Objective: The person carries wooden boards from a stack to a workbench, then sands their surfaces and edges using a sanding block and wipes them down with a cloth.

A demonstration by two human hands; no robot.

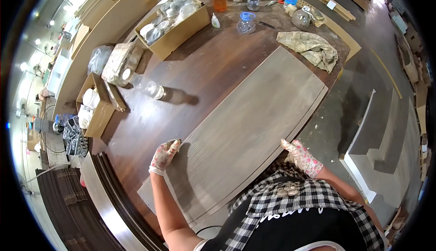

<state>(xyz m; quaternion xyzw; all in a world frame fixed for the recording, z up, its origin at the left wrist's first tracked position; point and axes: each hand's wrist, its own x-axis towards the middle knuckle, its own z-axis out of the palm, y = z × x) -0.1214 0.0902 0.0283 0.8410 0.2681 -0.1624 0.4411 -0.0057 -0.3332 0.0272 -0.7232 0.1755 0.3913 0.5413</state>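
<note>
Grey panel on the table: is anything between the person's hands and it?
No. The left hand grips one long edge of the grey panel and the right hand the opposite edge; both touch it directly through patterned gloves.

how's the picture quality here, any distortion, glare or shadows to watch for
Head view: strong fisheye, so the grey panel and table edges bow toward the dark round rim; ceiling lights flare white at upper left; the clear bottle casts a sharp shadow rightward; the left hand and right hand on the panel's edges look sharp, only far clutter is small.
</note>
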